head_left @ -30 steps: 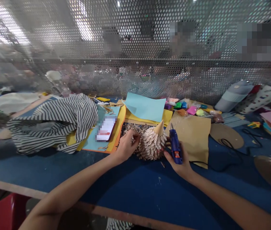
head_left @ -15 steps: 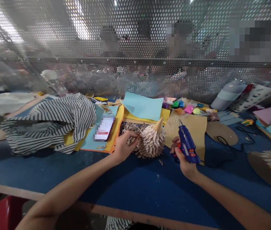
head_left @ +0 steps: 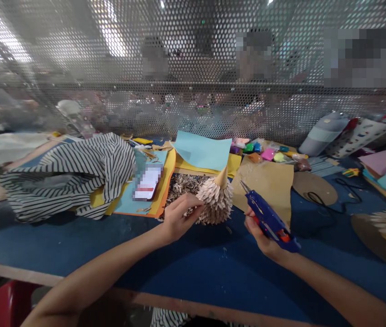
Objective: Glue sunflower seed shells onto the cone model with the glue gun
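A paper cone [head_left: 216,202] stands upright on the table, its lower part covered in overlapping pale shells or husks and its tan tip bare. My left hand [head_left: 181,218] is closed in a pinch, fingertips at the cone's left side; whatever they pinch is too small to make out. Behind that hand lies a loose heap of similar dark and pale husks [head_left: 187,182]. In my right hand [head_left: 263,236] is a blue hot glue gun [head_left: 269,218], gripped to the right of the cone. Its nozzle points up and left, apart from the cone.
Left of the heap, a phone [head_left: 148,181] rests on coloured paper, beside a striped cloth [head_left: 104,154]. Bags of coloured clay [head_left: 268,154], a bottle [head_left: 324,131] and a black cord [head_left: 332,209] lie right. A perforated metal screen [head_left: 193,104] closes the back, people behind it.
The glue gun has tilted further left, its nozzle swinging down and toward the cone and its rear end moving right. My left hand has shifted slightly, staying at the cone's left side.
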{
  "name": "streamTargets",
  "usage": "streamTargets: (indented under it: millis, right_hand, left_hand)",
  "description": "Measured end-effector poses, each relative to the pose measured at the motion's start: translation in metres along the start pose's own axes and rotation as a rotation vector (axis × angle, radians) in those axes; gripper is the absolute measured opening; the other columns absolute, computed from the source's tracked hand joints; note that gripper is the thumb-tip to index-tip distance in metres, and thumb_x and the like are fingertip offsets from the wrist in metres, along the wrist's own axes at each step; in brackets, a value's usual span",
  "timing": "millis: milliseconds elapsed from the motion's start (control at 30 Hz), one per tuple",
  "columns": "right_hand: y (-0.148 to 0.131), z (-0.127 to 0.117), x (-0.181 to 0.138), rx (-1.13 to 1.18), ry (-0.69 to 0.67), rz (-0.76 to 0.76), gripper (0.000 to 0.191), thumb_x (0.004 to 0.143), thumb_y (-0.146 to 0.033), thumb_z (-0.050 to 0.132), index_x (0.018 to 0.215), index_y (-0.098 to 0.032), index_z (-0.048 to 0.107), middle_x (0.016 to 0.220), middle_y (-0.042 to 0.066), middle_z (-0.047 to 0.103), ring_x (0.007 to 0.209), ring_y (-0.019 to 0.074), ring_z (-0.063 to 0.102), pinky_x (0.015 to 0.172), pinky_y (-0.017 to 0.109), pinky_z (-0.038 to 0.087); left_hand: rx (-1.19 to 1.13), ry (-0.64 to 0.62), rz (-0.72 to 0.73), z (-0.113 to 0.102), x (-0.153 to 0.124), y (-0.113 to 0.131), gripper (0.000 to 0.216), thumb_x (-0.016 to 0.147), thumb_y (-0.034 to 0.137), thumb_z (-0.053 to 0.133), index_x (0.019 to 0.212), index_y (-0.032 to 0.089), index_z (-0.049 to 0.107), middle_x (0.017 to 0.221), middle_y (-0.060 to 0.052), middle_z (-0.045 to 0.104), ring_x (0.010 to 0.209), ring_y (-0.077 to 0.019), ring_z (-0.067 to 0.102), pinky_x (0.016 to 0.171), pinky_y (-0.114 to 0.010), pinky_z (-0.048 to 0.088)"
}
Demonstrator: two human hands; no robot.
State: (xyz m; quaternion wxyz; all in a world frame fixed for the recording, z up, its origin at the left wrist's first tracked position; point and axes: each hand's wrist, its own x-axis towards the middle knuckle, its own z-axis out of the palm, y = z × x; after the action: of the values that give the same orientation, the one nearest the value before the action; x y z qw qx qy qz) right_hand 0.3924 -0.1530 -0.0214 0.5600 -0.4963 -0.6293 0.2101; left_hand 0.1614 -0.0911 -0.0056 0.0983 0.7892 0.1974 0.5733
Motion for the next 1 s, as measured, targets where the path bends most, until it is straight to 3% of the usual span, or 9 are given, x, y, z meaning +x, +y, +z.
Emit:
streamTargets:
  millis: [167, 467, 600, 733, 867, 1000]
  right_hand:
    - [-0.007, 0.001, -0.003, -0.128, 0.018, -0.199, 0.006, 0.085, -0.032, 0.061, 0.089, -0.028, 0.058, 0.075, -0.001, 0.067, 0.054, 0.0170, 0.062, 0.057, 0.032, 0.056]
    - [-0.026, 0.003, 0.005, -0.196, -0.054, -0.306, 0.011, 0.082, -0.020, 0.058, 0.089, -0.028, 0.056, 0.072, -0.001, 0.064, 0.055, 0.0155, 0.063, 0.052, 0.027, 0.052]
    - [-0.030, 0.003, 0.009, -0.148, -0.051, -0.334, 0.013, 0.080, -0.018, 0.060, 0.088, -0.027, 0.058, 0.071, -0.002, 0.063, 0.055, 0.0153, 0.062, 0.052, 0.027, 0.052]
    - [-0.031, 0.002, 0.008, -0.142, -0.065, -0.306, 0.008, 0.081, -0.020, 0.061, 0.085, -0.027, 0.059, 0.069, -0.002, 0.063, 0.054, 0.0151, 0.061, 0.051, 0.027, 0.051]
    - [-0.030, 0.004, 0.007, -0.183, -0.058, -0.317, 0.008, 0.081, -0.019, 0.060, 0.081, -0.026, 0.057, 0.065, -0.003, 0.059, 0.051, 0.0138, 0.059, 0.048, 0.026, 0.049]
    - [-0.029, 0.006, 0.008, -0.216, -0.060, -0.341, 0.013, 0.084, -0.018, 0.059, 0.075, -0.025, 0.051, 0.060, -0.004, 0.053, 0.048, 0.0117, 0.054, 0.046, 0.024, 0.046]
  left_hand:
    - [0.039, -0.007, 0.026, 0.000, -0.001, 0.006, 0.025, 0.090, 0.007, 0.057, 0.111, 0.018, 0.064, 0.081, -0.003, 0.062, 0.072, -0.0111, 0.061, 0.067, -0.023, 0.054]
    - [0.038, -0.012, 0.016, 0.002, -0.001, 0.010, 0.037, 0.093, 0.005, 0.047, 0.124, 0.020, 0.062, 0.084, -0.004, 0.059, 0.075, -0.0120, 0.060, 0.067, -0.023, 0.053]
    - [0.040, 0.014, -0.026, 0.001, 0.000, 0.010, 0.028, 0.094, 0.008, 0.051, 0.114, 0.020, 0.066, 0.085, -0.005, 0.066, 0.077, -0.0120, 0.064, 0.070, -0.022, 0.054]
    - [0.004, 0.019, -0.168, 0.000, 0.004, 0.014, 0.007, 0.092, 0.016, 0.059, 0.091, 0.017, 0.066, 0.075, -0.003, 0.069, 0.070, -0.0116, 0.066, 0.066, -0.021, 0.054]
    - [-0.026, -0.010, -0.301, 0.001, 0.010, 0.019, 0.014, 0.091, 0.024, 0.062, 0.079, 0.016, 0.063, 0.069, -0.001, 0.067, 0.061, -0.0095, 0.063, 0.056, -0.018, 0.050]
    - [-0.065, -0.021, -0.357, 0.000, 0.013, 0.024, 0.014, 0.090, 0.023, 0.062, 0.078, 0.016, 0.064, 0.069, 0.000, 0.067, 0.061, -0.0089, 0.062, 0.056, -0.017, 0.048]
